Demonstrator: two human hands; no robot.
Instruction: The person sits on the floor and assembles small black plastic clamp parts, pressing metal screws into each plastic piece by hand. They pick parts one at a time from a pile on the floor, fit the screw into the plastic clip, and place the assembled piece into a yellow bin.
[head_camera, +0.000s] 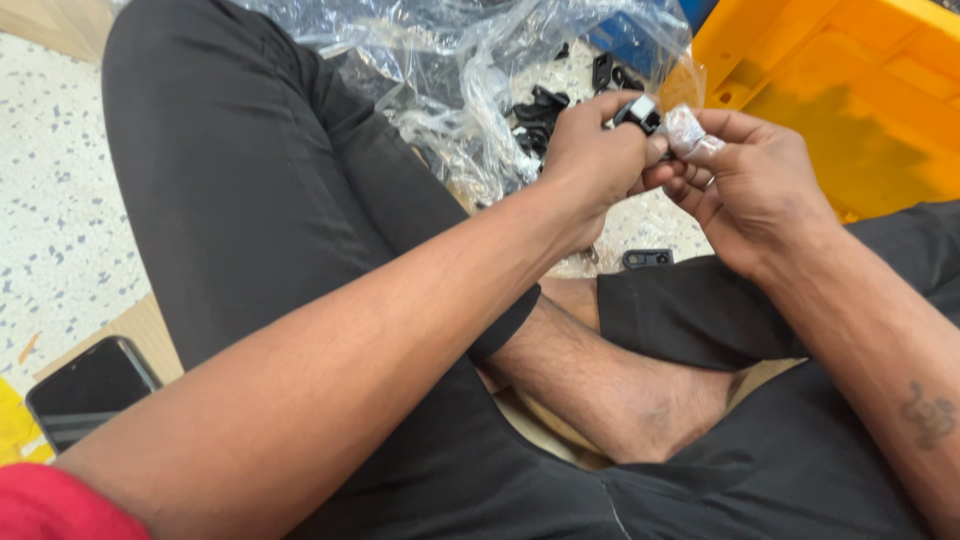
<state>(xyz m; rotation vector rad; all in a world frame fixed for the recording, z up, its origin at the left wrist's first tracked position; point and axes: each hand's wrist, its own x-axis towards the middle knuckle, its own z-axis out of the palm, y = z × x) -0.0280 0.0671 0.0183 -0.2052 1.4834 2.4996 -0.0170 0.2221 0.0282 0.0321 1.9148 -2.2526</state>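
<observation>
I've got a small black plastic part (637, 112) pinched at the fingertips of the left hand (590, 160), held up above the crossed legs. That hand is curled tight around it, thumb and forefinger clamped on the piece. Touching the part on its right side is a small clear plastic wrapper (692, 133), and the right hand (755, 185) is closed on that, fingers bunched around the crinkled film. The 2 hands meet knuckle to knuckle, right at the part.

Just beyond the part, farther from me, I see a big clear plastic bag (450, 60) lying open on the floor, with a heap of loose black parts (540, 110) inside it, just left of the held piece. To the right of the part, a yellow plastic crate (850, 90) fills the corner. Below the part, near the bare ankle, 1 more black piece (647, 259) lies flat on the floor, apart from the hands.

Well away from the part, down at the lower left past the black trouser leg (250, 180), a dark phone (90, 390) rests on a sheet of cardboard (140, 330), screen up. The speckled floor (50, 200) runs along that left side.
</observation>
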